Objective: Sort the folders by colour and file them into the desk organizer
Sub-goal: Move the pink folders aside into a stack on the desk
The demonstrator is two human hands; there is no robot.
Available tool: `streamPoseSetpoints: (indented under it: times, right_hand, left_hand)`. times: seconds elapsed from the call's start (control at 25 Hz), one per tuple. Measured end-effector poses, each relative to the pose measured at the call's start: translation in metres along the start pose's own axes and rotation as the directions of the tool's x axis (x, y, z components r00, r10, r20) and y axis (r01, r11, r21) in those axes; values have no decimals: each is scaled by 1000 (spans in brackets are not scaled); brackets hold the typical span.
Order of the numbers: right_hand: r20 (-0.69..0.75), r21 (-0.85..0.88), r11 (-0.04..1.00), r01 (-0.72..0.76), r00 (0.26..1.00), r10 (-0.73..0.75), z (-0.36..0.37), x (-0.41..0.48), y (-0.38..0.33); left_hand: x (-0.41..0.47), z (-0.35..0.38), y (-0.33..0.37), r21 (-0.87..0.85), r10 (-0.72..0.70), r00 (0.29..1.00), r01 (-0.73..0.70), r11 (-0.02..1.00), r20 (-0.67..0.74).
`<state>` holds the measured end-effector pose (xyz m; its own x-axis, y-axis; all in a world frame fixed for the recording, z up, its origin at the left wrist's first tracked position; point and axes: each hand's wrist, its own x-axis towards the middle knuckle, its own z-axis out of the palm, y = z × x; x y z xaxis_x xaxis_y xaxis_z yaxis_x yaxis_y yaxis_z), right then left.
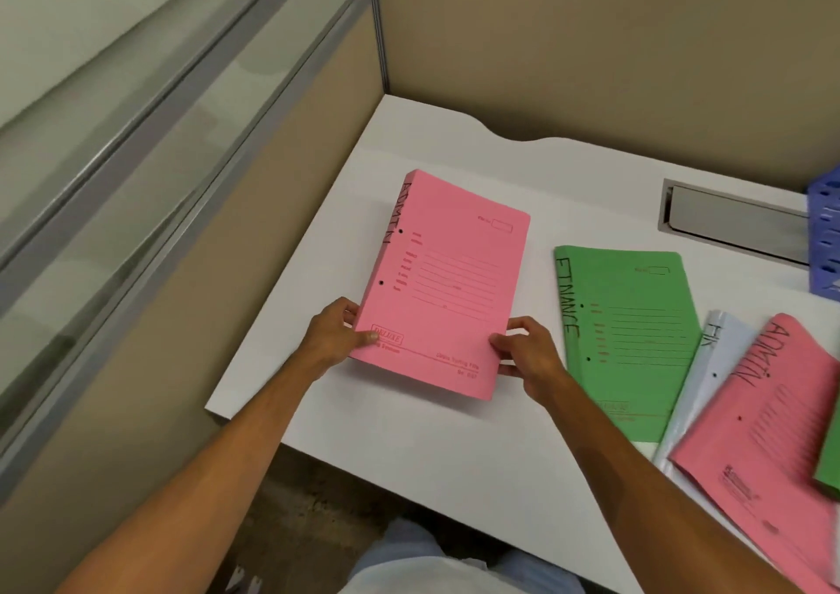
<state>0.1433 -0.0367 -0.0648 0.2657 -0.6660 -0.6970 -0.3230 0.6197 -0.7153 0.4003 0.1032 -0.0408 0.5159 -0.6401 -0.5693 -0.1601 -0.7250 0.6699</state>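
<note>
From the head camera, both the left hand (338, 336) and right hand (527, 351) pinch the near corners of a pink card folder stack marked ADMIN (443, 284), squaring it on the white desk (454, 448), apparently gathering pinks apart from the green FINANCE folder (632, 339); the blue plastic organizer (825, 238) waits far right

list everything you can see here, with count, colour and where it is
pink folder stack: one stack, pink, marked ADMIN, desk left of centre, held at its near corners
green folder: one, green, flat, right of the stack
white folder: one, white, partly under other folders
second pink folder: one, pink, marked ADMIN, right edge
desk organizer: one, blue, far right, mostly cut off
cable tray: one, grey, set in the desk's back
desk: one, white
left hand: one, grip on the stack's near left corner
right hand: one, grip on its near right corner
</note>
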Motion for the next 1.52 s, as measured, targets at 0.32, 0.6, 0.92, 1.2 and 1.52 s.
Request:
streamPoseSetpoints:
  times: [0.32, 0.6, 0.92, 1.2, 1.52]
  right_hand:
    - [65, 0, 995, -104, 992, 104, 66, 18, 13]
    - [91, -29, 990, -137, 986, 139, 92, 24, 24]
    - [33, -266, 963, -43, 998, 54, 92, 20, 17]
    - [-44, -453, 889, 66, 994, -96, 29, -11, 12]
    - [-210, -466, 881, 83, 957, -202, -111, -45, 26]
  left_hand:
    - [41, -23, -40, 84, -136, 986, 144, 986, -97]
    - [52, -35, -61, 140, -163, 984, 172, 975, -73]
    - [44, -30, -58, 390, -111, 983, 160, 907, -145]
    - [17, 30, -15, 504, 262, 965, -212, 837, -29]
    - [-49, 168, 55, 374, 452, 853, -521, 767, 261]
